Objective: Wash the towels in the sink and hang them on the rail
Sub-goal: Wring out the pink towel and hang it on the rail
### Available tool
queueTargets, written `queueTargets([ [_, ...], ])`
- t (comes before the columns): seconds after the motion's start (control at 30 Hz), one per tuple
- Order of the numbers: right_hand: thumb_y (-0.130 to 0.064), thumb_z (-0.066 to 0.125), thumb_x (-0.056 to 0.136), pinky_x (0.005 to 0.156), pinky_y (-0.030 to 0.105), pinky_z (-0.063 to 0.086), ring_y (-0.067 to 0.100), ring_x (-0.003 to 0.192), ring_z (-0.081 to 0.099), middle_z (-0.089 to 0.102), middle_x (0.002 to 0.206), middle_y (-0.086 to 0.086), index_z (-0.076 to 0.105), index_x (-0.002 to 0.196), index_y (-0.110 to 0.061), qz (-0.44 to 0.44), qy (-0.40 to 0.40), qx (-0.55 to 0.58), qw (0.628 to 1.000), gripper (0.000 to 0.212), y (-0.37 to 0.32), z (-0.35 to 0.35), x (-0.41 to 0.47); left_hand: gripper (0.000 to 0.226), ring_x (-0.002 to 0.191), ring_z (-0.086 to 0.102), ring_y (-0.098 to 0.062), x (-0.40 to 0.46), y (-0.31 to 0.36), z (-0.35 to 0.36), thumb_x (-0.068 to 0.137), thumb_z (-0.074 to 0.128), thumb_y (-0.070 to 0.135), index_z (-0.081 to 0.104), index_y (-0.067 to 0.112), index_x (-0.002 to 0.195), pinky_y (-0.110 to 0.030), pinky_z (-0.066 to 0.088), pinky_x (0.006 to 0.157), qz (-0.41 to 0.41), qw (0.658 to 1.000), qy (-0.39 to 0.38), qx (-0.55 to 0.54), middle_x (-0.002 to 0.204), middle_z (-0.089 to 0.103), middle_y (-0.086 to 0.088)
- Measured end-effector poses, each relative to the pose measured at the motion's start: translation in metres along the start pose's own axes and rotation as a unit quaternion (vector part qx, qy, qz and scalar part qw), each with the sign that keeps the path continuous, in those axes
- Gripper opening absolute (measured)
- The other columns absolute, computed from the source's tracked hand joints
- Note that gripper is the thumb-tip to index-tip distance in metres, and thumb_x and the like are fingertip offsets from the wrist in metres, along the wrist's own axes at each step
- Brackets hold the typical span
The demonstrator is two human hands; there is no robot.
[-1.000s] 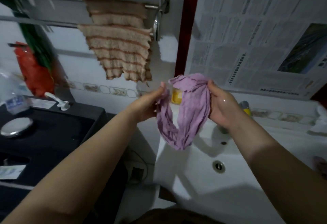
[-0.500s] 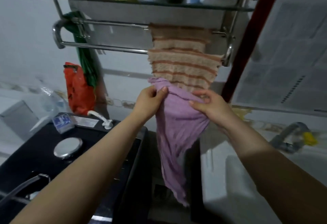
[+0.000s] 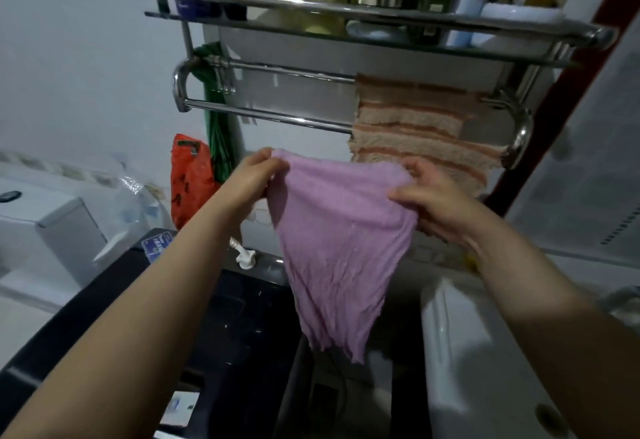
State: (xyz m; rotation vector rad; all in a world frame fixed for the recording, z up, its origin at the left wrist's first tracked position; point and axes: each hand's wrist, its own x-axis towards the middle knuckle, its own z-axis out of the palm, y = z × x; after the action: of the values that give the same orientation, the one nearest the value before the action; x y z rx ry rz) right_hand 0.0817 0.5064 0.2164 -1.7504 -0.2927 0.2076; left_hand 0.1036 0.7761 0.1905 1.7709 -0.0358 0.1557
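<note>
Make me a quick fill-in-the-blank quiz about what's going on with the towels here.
1. Both hands hold up a ____ towel by its top edge.
2. The striped towel already hangs on the ____.
3. The left hand pinches the towel's ____ corner.
4. The orange bag hangs beside the ____ bag.

Missing words: purple; rail; left; green

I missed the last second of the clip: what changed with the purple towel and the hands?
Both hands carried the purple towel from above the sink up toward the rail and spread its top edge wide. The left hand and right hand kept pinching its corners. The striped towel stayed hanging on the rail.
</note>
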Motion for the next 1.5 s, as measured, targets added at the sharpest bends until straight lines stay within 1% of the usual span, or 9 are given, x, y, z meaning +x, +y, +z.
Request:
queueTargets([
  [0.2, -0.039, 0.069, 0.081, 0.087, 0.03, 0.049, 0.014, 0.101, 0.06, 0.063, 0.112, -0.005, 0.049, 0.118, -0.036, -0.195, 0.13, -0.391, 0.89, 0.042, -0.039, 0.028, 0.022, 0.034, 0.081, 0.058, -0.032, 0.015, 0.008, -0.033, 0.093, 0.046, 0.046, 0.056, 0.019, 0.076, -0.032, 0.035, 0.062, 0.104, 0.881, 0.263, 0.378, 0.084, 0.062, -0.009],
  [0.33, -0.011, 0.074, 0.074, 0.09, 0.033, 0.051, 0.026, 0.106, 0.059, 0.059, 0.123, 0.018, 0.056, 0.122, -0.004, -0.055, -0.039, 0.025, 0.997, 0.051, -0.069, 0.039, 0.047, 0.026, 0.078, 0.067, -0.026, 0.03, 0.022, -0.046, 0.089, 0.053, 0.037, 0.07, 0.017, 0.09, -0.04, 0.055, 0.071, 0.075, 0.943, 0.297, 0.133, 0.082, 0.071, -0.008],
  [0.43, 0.012, 0.056, 0.075, 0.093, 0.044, 0.051, 0.035, 0.102, 0.057, 0.058, 0.114, 0.027, 0.056, 0.117, 0.004, -0.055, -0.042, 0.279, 0.958, 0.043, -0.083, 0.045, 0.072, 0.014, 0.077, 0.068, -0.018, 0.038, 0.026, -0.056, 0.083, 0.064, 0.031, 0.067, 0.019, 0.089, -0.046, 0.058, 0.077, 0.111, 0.937, 0.323, -0.077, 0.084, 0.071, -0.003],
  [0.57, 0.023, 0.044, 0.08, 0.071, 0.024, 0.055, 0.019, 0.075, 0.063, 0.066, 0.078, 0.009, 0.06, 0.094, -0.006, -0.102, 0.062, 0.337, 0.934, 0.036, -0.09, 0.072, 0.106, 0.039, 0.099, 0.059, -0.01, 0.053, 0.019, -0.053, 0.085, 0.062, 0.026, 0.052, 0.016, 0.121, -0.025, 0.049, 0.089, 0.251, 0.921, 0.265, 0.133, 0.112, 0.062, 0.002],
  [0.73, 0.01, 0.056, 0.083, 0.07, 0.015, 0.047, 0.022, 0.094, 0.059, 0.059, 0.108, 0.013, 0.05, 0.124, 0.002, -0.145, 0.183, 0.01, 0.972, 0.042, -0.083, 0.098, 0.152, 0.046, 0.111, 0.055, -0.031, 0.087, 0.011, -0.061, 0.091, 0.048, 0.049, 0.046, 0.015, 0.122, -0.046, 0.034, 0.1, 0.225, 0.841, 0.221, 0.44, 0.117, 0.061, -0.009],
  [0.9, -0.051, 0.044, 0.093, 0.084, 0.032, 0.044, 0.032, 0.109, 0.059, 0.06, 0.125, 0.015, 0.055, 0.122, -0.013, -0.031, 0.069, -0.556, 0.828, 0.049, -0.08, 0.085, 0.176, 0.06, 0.114, 0.056, -0.035, 0.103, 0.029, -0.075, 0.091, 0.036, 0.064, 0.04, 0.021, 0.133, -0.049, 0.033, 0.099, 0.129, 0.835, 0.145, 0.515, 0.113, 0.067, -0.011],
  [1.1, -0.052, 0.045, 0.093, 0.08, 0.038, 0.042, 0.034, 0.107, 0.055, 0.06, 0.116, 0.015, 0.059, 0.11, -0.013, -0.176, 0.234, -0.594, 0.749, 0.045, -0.067, 0.086, 0.14, 0.03, 0.096, 0.052, -0.03, 0.079, -0.01, -0.069, 0.09, 0.055, 0.037, 0.056, 0.009, 0.1, -0.04, 0.041, 0.08, 0.219, 0.845, 0.374, 0.312, 0.103, 0.057, -0.012],
  [1.27, -0.06, 0.039, 0.092, 0.058, 0.03, 0.035, 0.03, 0.081, 0.065, 0.065, 0.083, 0.008, 0.061, 0.087, -0.014, -0.189, 0.111, -0.659, 0.719, 0.051, -0.027, 0.121, 0.102, 0.032, 0.097, 0.057, -0.021, 0.068, -0.053, -0.062, 0.087, 0.063, 0.034, 0.055, 0.014, 0.11, -0.036, 0.047, 0.08, 0.087, 0.914, 0.326, 0.223, 0.107, 0.062, -0.003],
  [1.5, -0.028, 0.044, 0.093, 0.058, 0.03, 0.033, 0.025, 0.071, 0.057, 0.064, 0.086, 0.004, 0.057, 0.092, -0.015, -0.169, 0.173, -0.547, 0.801, 0.018, -0.01, 0.112, 0.114, 0.016, 0.072, 0.054, -0.004, 0.061, -0.036, -0.068, 0.093, 0.05, 0.017, 0.065, 0.013, 0.095, -0.011, 0.044, 0.067, 0.084, 0.938, 0.322, 0.094, 0.085, 0.063, 0.004],
])
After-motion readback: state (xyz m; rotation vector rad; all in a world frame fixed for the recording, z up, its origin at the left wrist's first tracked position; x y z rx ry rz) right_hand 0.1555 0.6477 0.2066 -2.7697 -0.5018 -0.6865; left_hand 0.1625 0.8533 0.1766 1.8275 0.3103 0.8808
